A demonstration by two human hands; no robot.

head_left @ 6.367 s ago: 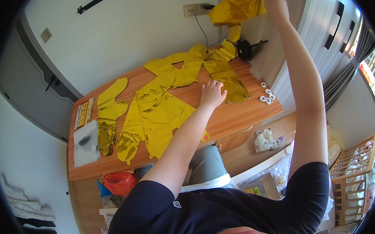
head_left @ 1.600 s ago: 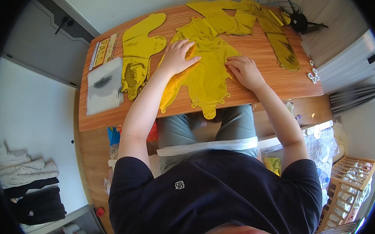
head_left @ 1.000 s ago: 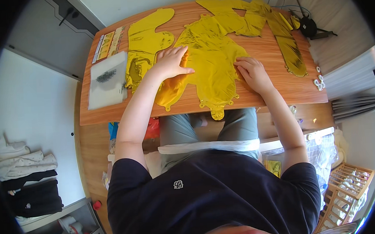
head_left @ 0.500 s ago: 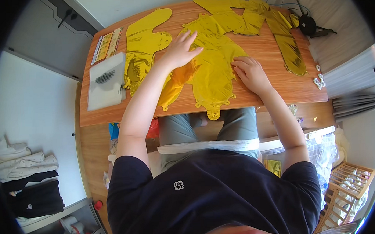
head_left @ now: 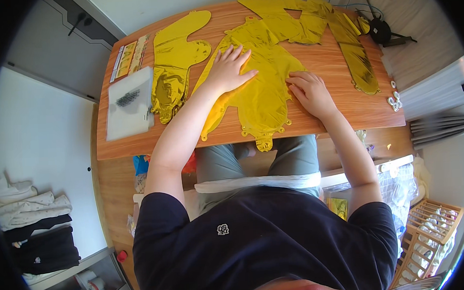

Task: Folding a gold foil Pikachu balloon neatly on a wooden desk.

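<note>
A flat gold foil balloon (head_left: 265, 104) lies in the middle of the wooden table, its tabbed end hanging just over the near edge. My left hand (head_left: 231, 71) rests palm down on its left part, fingers spread. At the balloon's right edge is my right hand (head_left: 311, 91), fingers loosely bent and thumb apart, fingertips touching the foil's border or the table beside it. Another flat gold foil balloon (head_left: 180, 50), curved in shape, lies to the left. More gold foil (head_left: 307, 23) stretches across the far side, and one long strip (head_left: 357, 59) runs down at the right.
Clear plastic sleeves (head_left: 129, 106) and printed cards (head_left: 128, 58) lie at the table's left. A black router (head_left: 381, 31) with cables stands at the far right corner. Several small white rolls (head_left: 394, 102) sit by the right edge. A wooden rack (head_left: 428, 229) stands lower right.
My left hand has slid slightly nearer to me over the foil, and the balloon's left part looks flatter beneath it. My right hand has stayed in place.
</note>
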